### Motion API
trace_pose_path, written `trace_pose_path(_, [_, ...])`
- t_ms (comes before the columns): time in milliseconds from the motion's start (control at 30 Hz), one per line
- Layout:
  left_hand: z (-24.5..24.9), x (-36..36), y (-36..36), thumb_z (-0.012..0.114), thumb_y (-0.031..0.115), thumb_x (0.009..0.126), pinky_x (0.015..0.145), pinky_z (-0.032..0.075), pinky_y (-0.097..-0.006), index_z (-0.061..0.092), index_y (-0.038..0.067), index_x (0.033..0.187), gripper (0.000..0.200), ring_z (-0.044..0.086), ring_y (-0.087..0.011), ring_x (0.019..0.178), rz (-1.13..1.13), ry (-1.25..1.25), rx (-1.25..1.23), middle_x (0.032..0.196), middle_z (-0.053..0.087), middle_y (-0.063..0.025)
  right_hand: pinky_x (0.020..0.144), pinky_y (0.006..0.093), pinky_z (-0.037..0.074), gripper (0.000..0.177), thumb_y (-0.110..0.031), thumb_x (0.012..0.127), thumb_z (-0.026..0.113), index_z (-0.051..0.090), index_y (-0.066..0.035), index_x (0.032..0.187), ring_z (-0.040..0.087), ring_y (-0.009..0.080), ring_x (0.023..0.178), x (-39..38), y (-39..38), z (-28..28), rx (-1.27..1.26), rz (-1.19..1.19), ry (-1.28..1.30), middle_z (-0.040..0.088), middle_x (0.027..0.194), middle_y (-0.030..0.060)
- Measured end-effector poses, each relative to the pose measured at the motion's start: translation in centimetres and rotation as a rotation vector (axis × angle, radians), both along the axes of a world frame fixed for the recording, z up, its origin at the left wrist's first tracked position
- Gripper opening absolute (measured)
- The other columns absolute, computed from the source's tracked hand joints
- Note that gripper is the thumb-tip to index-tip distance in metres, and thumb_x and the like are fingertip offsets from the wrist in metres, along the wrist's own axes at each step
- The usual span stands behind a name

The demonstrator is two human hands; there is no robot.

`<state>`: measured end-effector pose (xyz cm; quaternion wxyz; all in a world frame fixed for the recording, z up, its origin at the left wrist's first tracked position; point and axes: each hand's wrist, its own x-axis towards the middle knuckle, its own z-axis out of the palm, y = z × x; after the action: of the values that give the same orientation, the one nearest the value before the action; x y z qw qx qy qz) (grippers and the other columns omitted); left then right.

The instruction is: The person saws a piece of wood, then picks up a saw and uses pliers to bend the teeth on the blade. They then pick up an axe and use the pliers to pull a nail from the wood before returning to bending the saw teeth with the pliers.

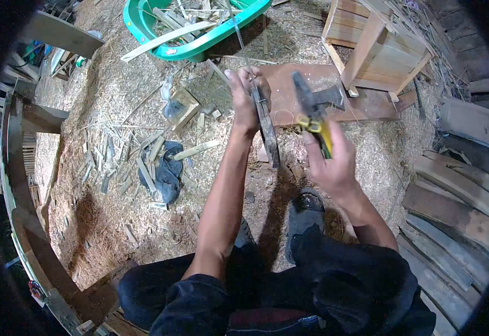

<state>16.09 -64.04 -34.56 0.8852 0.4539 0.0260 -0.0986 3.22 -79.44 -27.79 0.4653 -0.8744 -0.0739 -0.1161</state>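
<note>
My left hand (245, 101) is raised in front of me, fingers closed around a dark, worn wooden bar (267, 137). A long, thin metal strip (238, 35) runs from the bar's upper end toward the green tub, with a small pin where they meet. To its right, my right hand (334, 159) grips a hand tool with a yellow and black handle (324, 137). The tool's dark head (303, 92) points up and away from me, smeared by motion. Beneath the tool, a brown board (289, 103) lies on the ground.
A green tub (186, 53) full of wood offcuts stands at the back. Wooden boxes (384, 56) are at the back right, and curved planks (451, 215) are stacked on the right. Scraps and a dark cloth (169, 171) lie on sawdust. A curved wooden frame (26, 229) borders the left.
</note>
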Motion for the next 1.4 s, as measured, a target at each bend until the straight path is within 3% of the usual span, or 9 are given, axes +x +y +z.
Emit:
trace_pose_path(133, [-0.1,0.4,-0.1,0.017,0.078,0.091,0.038,0.030,-0.0244,0.048,0.012,0.105,0.073,0.040,-0.0102,0.046,0.036,-0.081,0.097,0.066,0.047,0.0016,0.068,0.0406,0.052,0.026,-0.013,0.092,0.064,0.055,0.002,0.111,0.067,0.0348,0.080,0.2,-0.6,0.6,-0.249,0.131,0.153,0.065,0.089,0.0196])
trace_pose_path(500, [-0.6,0.9,0.4,0.021,0.076,0.092,0.049,0.035,-0.0268,0.048,0.011,0.102,0.071,0.042,-0.0128,0.054,0.002,-0.106,-0.036,0.071,0.047,0.0001,0.067,0.0465,0.050,0.023,-0.009,0.090,0.061,0.054,0.004,0.108,0.065,0.0433,0.079,-0.7,-0.1,1.4,0.059,0.023,0.222,0.063,0.085,0.0253])
trace_pose_path(600, [0.2,-0.4,0.4,0.021,0.075,0.092,0.048,0.035,-0.0270,0.049,0.011,0.102,0.071,0.043,-0.0127,0.054,-0.013,-0.056,0.034,0.070,0.047,-0.0004,0.060,0.0393,0.048,0.020,-0.012,0.092,0.062,0.056,0.002,0.106,0.064,0.0299,0.069,-0.9,0.0,2.5,0.019,0.008,0.165,0.062,0.078,0.0171])
trace_pose_path(767, [0.6,0.5,-0.4,0.023,0.078,0.090,0.044,0.030,-0.0218,0.044,0.013,0.101,0.069,0.038,-0.0072,0.051,0.009,-0.097,-0.041,0.065,0.041,0.0037,0.064,0.0455,0.050,0.024,-0.014,0.091,0.062,0.055,0.003,0.106,0.065,0.0425,0.078,-0.6,0.0,3.2,0.063,0.027,0.181,0.064,0.085,0.0251])
trace_pose_path(833, [0.6,-0.3,0.2,0.022,0.078,0.090,0.046,0.031,-0.0221,0.043,0.014,0.101,0.069,0.039,-0.0075,0.053,-0.070,-0.065,-0.024,0.065,0.042,0.0031,0.056,0.0380,0.045,0.017,-0.011,0.091,0.062,0.056,0.002,0.102,0.059,0.0244,0.058,-1.2,0.2,3.3,0.099,-0.085,0.088,0.058,0.070,0.0155])
trace_pose_path(933, [0.5,0.1,-0.3,0.022,0.079,0.089,0.043,0.030,-0.0224,0.042,0.014,0.101,0.069,0.039,-0.0081,0.051,-0.026,-0.132,0.004,0.066,0.043,0.0026,0.061,0.0431,0.049,0.022,-0.013,0.092,0.063,0.055,0.003,0.105,0.066,0.0382,0.072,-0.5,-0.5,3.3,-0.136,0.139,0.428,0.063,0.080,0.0219])
trace_pose_path(1067, [0.3,-0.1,0.4,0.024,0.080,0.089,0.042,0.031,-0.0222,0.043,0.014,0.101,0.069,0.039,-0.0078,0.050,-0.114,-0.058,-0.043,0.066,0.044,0.0021,0.062,0.0451,0.049,0.021,-0.013,0.091,0.062,0.056,0.002,0.104,0.066,0.0405,0.072,-1.3,0.2,3.9,0.128,-0.089,0.141,0.063,0.080,0.0227])
trace_pose_path(1200, [-0.4,0.1,-0.5,0.023,0.078,0.090,0.045,0.032,-0.0197,0.043,0.014,0.102,0.068,0.038,-0.0065,0.051,-0.045,-0.124,-0.046,0.067,0.042,0.0029,0.059,0.0409,0.050,0.020,-0.013,0.093,0.061,0.056,0.002,0.104,0.067,0.0344,0.069,-0.9,-0.2,3.5,-0.187,0.117,0.460,0.065,0.080,0.0201])
trace_pose_path(1400, [-1.1,0.0,-0.9,0.018,0.081,0.088,0.047,0.033,-0.0262,0.045,0.014,0.105,0.074,0.042,-0.0109,0.053,-0.031,-0.091,0.079,0.064,0.046,-0.0011,0.061,0.0407,0.051,0.024,-0.020,0.094,0.059,0.057,0.002,0.104,0.069,0.0355,0.072,-0.7,0.0,2.2,-0.013,0.072,0.342,0.065,0.081,0.0238])
